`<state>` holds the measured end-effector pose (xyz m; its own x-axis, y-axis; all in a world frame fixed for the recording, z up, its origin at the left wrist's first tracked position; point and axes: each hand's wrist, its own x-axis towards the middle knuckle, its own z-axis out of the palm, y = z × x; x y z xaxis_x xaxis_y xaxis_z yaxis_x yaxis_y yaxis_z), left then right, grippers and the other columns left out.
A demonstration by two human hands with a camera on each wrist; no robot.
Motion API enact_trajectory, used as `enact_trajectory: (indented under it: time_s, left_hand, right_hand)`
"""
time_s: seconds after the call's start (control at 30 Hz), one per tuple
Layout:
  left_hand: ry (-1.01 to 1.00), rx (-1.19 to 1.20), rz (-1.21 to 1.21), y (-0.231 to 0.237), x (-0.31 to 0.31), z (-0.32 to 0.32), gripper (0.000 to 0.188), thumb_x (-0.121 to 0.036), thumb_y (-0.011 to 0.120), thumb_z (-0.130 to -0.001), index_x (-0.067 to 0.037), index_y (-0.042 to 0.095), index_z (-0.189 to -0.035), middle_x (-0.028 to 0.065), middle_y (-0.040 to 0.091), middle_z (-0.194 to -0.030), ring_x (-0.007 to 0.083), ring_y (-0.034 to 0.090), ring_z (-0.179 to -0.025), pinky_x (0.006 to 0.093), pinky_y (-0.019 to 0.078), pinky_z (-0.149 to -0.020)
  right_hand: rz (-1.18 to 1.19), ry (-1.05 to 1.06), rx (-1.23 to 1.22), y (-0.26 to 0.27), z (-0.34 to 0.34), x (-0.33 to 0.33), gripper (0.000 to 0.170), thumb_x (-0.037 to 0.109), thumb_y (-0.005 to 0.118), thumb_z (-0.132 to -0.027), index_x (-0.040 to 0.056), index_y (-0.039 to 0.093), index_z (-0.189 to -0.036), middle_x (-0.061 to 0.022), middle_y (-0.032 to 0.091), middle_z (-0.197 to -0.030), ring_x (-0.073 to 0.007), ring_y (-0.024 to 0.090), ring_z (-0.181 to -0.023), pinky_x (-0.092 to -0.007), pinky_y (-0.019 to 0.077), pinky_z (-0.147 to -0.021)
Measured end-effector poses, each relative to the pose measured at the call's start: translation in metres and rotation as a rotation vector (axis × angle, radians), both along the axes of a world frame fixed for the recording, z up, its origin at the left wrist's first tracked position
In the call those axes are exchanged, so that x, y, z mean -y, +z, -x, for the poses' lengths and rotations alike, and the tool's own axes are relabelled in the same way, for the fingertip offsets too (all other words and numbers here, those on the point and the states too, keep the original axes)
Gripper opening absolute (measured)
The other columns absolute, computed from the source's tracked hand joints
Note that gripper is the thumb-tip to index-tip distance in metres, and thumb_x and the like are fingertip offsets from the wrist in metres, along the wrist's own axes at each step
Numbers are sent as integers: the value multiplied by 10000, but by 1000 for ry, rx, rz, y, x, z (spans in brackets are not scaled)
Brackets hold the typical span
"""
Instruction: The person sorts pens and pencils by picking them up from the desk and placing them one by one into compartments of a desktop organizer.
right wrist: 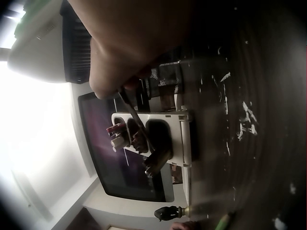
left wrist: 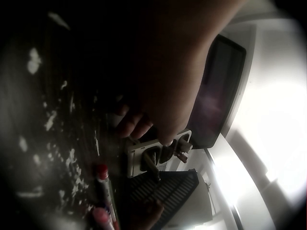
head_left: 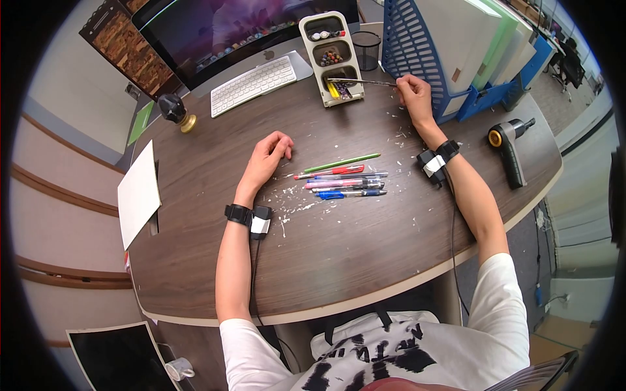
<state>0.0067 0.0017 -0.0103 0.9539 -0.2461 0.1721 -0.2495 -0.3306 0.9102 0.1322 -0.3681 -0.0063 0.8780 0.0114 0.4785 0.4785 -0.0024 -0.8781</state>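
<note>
Taking the row of pens as the clock's centre, with 12 pointing away from me, my right grip [head_left: 415,98] is at 1 o'clock, pinching one end of a slim dark stick [head_left: 368,82]. The stick runs toward 9 o'clock, its far end over the nearest compartment of a cream plastic three-compartment organiser [head_left: 357,96] at 12; whether it touches, I cannot tell. A yellow piece [head_left: 333,90] shows in that compartment.

My left grip [head_left: 270,155] holds nothing, resting at 10 o'clock on the dark wood-grain worktop [head_left: 385,254] with fingers loosely bent. Just beside it, the row lies roughly parallel: a slim green pencil [head_left: 342,162] farthest from me, then a red pen [head_left: 329,172], with a blue-and-clear plastic pen [head_left: 345,194] nearest.

White scraps [head_left: 287,208] scatter around the row. A blue perforated plastic file rack [head_left: 403,49] stands at 1 o'clock, a white keyboard [head_left: 254,86] between 10 and 11, and a black-and-grey handheld tool with an orange knob [head_left: 514,156] at 3.
</note>
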Motion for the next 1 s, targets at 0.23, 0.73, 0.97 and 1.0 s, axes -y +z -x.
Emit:
enact_trajectory:
  time_s: [0.23,0.73,0.97,1.0]
  left_hand:
    - [24,-15,-34,2,2,1,290,-286,527,-1037,-19,615,-965,-6,609,-746,75,549,-752,245,449,-741]
    - [44,-17,-66,10,6,5,257,-262,547,-1026,-22,615,-963,-12,601,-754,63,540,-749,231,438,-726]
    - [43,-17,-83,9,6,4,252,-261,559,-1016,-21,614,-967,-9,609,-757,64,545,-749,234,439,-727]
    - [43,-17,-84,10,6,4,252,-261,559,-1016,-21,614,-967,-9,609,-757,64,545,-749,234,439,-727]
  right_hand:
    - [36,-97,11,0,3,-6,283,209,633,-969,54,595,-735,65,511,-561,-10,424,-509,-212,299,-471]
    - [154,-195,225,17,29,-31,166,110,722,-903,49,569,-889,53,538,-696,-13,458,-615,-188,375,-544]
    - [347,-101,266,18,31,-33,135,120,711,-911,36,614,-953,16,586,-753,-49,505,-632,-218,424,-576]
    - [392,-61,263,17,31,-33,136,124,705,-917,33,636,-991,4,625,-791,-61,546,-653,-228,451,-595]
